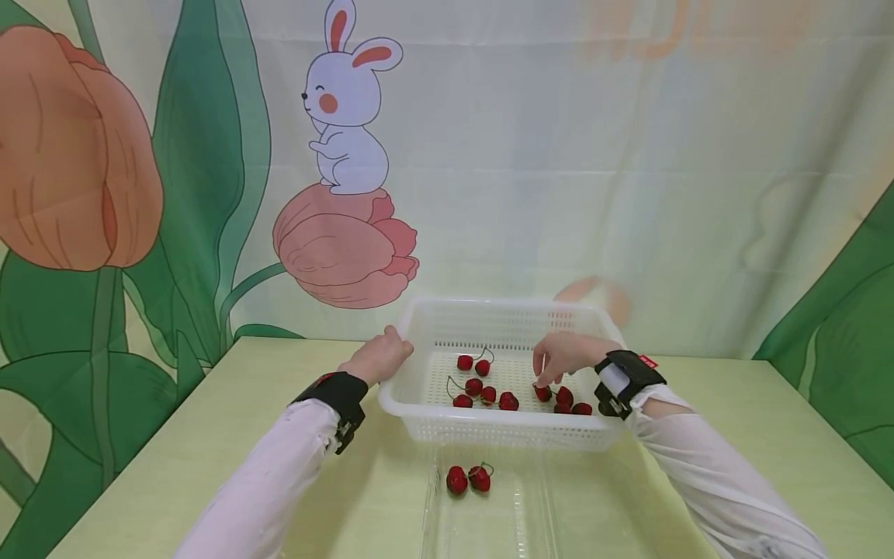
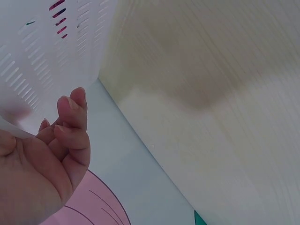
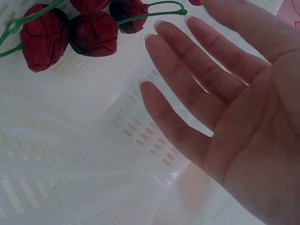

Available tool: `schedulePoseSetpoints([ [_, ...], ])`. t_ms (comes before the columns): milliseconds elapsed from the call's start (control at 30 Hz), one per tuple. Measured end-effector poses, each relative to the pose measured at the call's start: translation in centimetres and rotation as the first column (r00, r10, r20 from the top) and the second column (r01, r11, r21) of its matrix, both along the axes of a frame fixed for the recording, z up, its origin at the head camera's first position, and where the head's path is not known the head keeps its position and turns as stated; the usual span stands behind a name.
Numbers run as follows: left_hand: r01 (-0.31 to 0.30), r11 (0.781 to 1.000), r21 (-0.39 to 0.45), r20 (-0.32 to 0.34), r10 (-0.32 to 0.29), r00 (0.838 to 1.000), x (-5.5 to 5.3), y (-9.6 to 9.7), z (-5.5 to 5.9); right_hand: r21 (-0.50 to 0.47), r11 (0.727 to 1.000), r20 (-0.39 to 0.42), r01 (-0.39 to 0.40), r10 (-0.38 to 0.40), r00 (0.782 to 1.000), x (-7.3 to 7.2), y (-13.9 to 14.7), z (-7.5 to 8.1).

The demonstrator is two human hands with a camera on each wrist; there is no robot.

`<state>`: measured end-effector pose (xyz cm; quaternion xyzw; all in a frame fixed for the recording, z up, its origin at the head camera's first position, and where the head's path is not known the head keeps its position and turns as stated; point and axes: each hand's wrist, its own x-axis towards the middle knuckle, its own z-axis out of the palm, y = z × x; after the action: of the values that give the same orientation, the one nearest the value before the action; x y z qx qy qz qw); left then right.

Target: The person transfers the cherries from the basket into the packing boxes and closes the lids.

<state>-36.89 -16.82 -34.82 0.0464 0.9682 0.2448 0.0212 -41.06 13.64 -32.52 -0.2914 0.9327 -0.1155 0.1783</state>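
A white slotted plastic basket [image 1: 503, 423] holds several dark red cherries with green stems. My left hand [image 1: 380, 355] grips the basket's left rim; in the left wrist view its curled fingers [image 2: 72, 136] show beside the slotted wall. Inside the basket's right half, my right hand [image 1: 564, 355] reaches down to a cherry [image 1: 542, 393], fingertips right at it. The right wrist view has its fingers [image 3: 180, 70] fairly straight and spread, close to the end of a green stem [image 3: 168, 3]. More cherries [image 3: 93, 35] lie beside them. Other cherries [image 1: 473, 387] lie left of the hand.
In front of the basket is a clear plastic container [image 1: 489, 528] with two cherries [image 1: 468, 480] in it. All of this stands on a pale yellow table [image 1: 230, 435]. Behind hangs a printed backdrop [image 1: 503, 155] with a rabbit and tulips.
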Motion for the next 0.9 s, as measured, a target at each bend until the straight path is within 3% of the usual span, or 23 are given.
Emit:
schedulePoseSetpoints([
  [233, 0.007, 1.0, 0.004, 0.003, -0.007, 1.0, 0.05, -0.09, 0.15, -0.028, 0.999, -0.006, 0.016, -0.017, 1.0, 0.05, 0.0, -0.17],
  [333, 0.102, 0.989, -0.108, -0.063, -0.109, 0.992, 0.02, -0.21, 0.12, -0.048, 0.999, -0.007, -0.016, 0.016, 1.0, 0.3, 0.11, -0.14],
  [400, 0.168, 0.964, -0.206, -0.114, -0.194, 0.974, -0.07, -0.31, 0.04, -0.059, 0.997, -0.013, -0.044, 0.044, 0.999, 0.47, 0.19, -0.08],
  [467, 0.192, 0.949, -0.251, -0.15, -0.234, 0.96, -0.2, -0.39, -0.1, -0.072, 0.995, -0.019, -0.067, 0.066, 0.998, 0.58, 0.27, -0.06],
  [633, 0.115, 0.986, -0.12, -0.113, -0.129, 0.985, -0.25, -0.29, -0.17, -0.069, 0.996, -0.006, -0.062, 0.062, 0.998, 0.46, 0.27, -0.13],
  [900, 0.048, 0.999, -0.024, -0.056, -0.049, 0.997, -0.07, -0.13, 0.12, -0.023, 1.0, 0.037, 0.015, -0.014, 0.999, -0.12, -0.06, -0.55],
])
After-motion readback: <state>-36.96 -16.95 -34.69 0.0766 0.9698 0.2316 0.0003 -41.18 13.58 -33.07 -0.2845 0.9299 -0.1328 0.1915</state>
